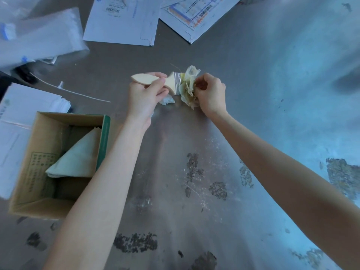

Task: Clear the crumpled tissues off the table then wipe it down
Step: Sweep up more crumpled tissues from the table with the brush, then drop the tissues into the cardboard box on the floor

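At twelve o'clock above the table (253, 94), the left hand (145, 94) is gripping a brush (155, 80) while the right hand (211, 92) is pinching a crumpled tissue (188, 86) around its bristles; another tissue (167, 99) is lying under the left hand.

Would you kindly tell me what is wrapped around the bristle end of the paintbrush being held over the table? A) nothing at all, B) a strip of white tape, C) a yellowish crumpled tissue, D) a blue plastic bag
C: the left hand grips the wooden handle of the paintbrush, while the right hand pinches a yellowish crumpled tissue bunched around the bristle end just past the metal band.
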The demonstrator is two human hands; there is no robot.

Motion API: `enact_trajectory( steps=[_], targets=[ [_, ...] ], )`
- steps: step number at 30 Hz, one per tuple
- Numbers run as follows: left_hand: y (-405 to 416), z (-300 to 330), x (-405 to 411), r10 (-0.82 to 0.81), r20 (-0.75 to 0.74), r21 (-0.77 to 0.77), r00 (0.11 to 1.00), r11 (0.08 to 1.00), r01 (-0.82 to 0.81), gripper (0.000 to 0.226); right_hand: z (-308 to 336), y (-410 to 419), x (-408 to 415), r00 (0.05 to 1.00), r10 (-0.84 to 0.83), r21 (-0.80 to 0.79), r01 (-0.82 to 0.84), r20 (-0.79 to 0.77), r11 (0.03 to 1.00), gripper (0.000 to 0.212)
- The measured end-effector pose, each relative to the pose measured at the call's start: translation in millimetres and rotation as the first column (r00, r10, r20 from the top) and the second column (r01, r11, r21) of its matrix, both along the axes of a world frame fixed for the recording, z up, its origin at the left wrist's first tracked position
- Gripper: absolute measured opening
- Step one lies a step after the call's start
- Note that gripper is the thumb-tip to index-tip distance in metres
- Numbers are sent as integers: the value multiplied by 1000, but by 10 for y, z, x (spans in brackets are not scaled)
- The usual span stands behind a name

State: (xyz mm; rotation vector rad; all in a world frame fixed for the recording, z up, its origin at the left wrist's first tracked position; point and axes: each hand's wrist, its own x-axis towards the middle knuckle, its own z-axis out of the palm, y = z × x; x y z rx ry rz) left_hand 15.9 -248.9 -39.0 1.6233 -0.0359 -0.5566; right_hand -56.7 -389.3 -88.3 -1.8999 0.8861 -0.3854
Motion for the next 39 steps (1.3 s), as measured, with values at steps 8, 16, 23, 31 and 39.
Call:
enact_trajectory(
  steps=[8, 16, 23, 31, 39],
  targets=[
    [136, 155, -283, -6, -160, -186, 987, 982, -24, 10, 220, -9, -360, 995, -52, 77, 46, 81, 996, 14],
    [760, 267, -1060, 11, -342, -289, 940, 950, -116, 8, 469, 455, -1176, 996, 18, 92, -27, 89, 995, 12],
    [1259, 264, -1887, 8, -470, -293, 882, 942, -165, 10, 464, 949, -2012, 996, -36, 185, 21, 79, 983, 22],
    [1800, 303, -2687, 127, -450, -229, 884, 940, -252, 10, 469, 1420, -2646, 994, 112, 213, -113, 16, 971, 22],
    [2197, 304, -3586, 399, -460, -195, 793, 826, -529, 12, 490, 1710, -2972, 913, 405, 177, -406, 41, 897, 27]
  ],
)
